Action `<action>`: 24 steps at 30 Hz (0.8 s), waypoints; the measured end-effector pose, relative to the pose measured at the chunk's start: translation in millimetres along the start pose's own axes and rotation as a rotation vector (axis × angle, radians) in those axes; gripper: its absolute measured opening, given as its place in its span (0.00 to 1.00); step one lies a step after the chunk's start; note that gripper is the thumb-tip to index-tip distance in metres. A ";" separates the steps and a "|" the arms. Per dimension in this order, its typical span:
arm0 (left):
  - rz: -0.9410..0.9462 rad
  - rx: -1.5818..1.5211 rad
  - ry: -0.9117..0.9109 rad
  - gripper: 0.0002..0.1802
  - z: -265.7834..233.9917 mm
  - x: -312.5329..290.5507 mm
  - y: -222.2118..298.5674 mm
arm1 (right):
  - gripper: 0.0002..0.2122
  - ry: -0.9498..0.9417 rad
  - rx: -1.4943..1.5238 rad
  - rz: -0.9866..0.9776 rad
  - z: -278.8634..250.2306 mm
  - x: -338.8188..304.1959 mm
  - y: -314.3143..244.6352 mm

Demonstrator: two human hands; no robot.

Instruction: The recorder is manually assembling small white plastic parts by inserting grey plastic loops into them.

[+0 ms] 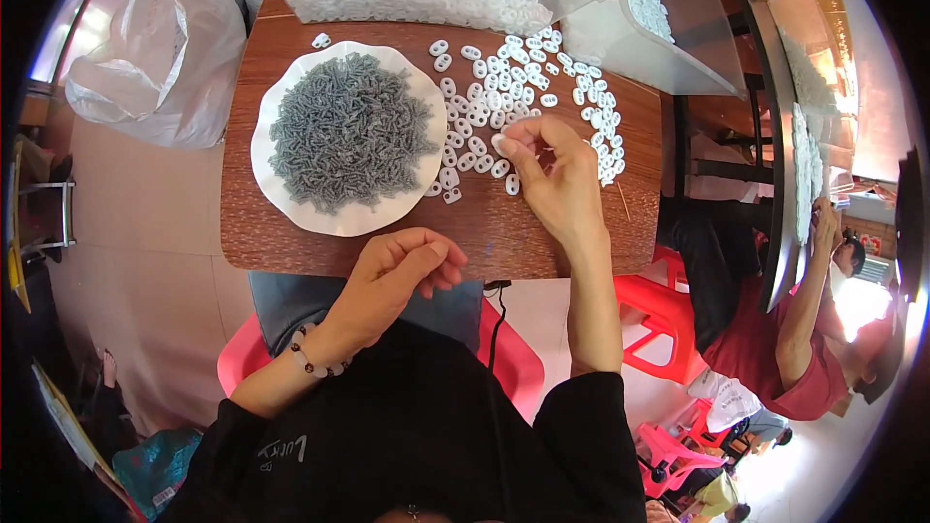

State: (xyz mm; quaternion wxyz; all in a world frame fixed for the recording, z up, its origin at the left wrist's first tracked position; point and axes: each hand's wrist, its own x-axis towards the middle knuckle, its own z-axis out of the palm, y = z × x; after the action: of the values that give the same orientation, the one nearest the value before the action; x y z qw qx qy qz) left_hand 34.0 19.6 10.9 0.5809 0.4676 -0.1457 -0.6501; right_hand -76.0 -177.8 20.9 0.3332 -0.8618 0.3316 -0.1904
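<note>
Mid-table, right of the scalloped white plate heaped with small grey pieces: right hand pinches one white piece, thumb against fingers, beside scattered two-holed white pieces. Left hand over near edge, fingers loosely curled. Clear bins line far edge. Wood shows between plate and right forearm.

A head-worn fisheye faces down from close above; the tabletop fills its upper middle.
</note>
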 end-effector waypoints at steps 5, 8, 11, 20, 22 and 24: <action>0.000 0.018 0.018 0.19 9.1 10.5 5.9 | 0.02 -0.060 0.370 0.164 -3.9 -29.2 -6.7; 0.007 -0.056 0.024 0.19 17.6 16.0 10.2 | 0.04 -0.109 0.457 0.137 -10.1 -45.0 -20.3; 0.041 -0.062 -0.060 0.18 18.6 12.4 12.1 | 0.06 -0.089 0.371 -0.176 -13.1 -54.6 -27.1; 0.144 -0.028 0.024 0.12 21.5 -2.7 6.8 | 0.11 -0.073 0.393 -0.242 -15.5 -80.8 -29.4; 0.178 0.013 0.042 0.12 26.4 -5.8 8.8 | 0.12 -0.079 0.397 -0.227 -14.6 -83.7 -30.8; 0.212 0.053 0.059 0.12 29.7 -8.1 7.7 | 0.12 -0.097 0.439 -0.139 -14.4 -86.9 -33.2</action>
State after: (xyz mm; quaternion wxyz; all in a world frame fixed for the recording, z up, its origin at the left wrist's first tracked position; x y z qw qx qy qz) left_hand 14.8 14.2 35.5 0.6378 0.4836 -0.1946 -0.5670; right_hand -130.6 -105.0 45.0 0.5142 -0.7977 0.2059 -0.2385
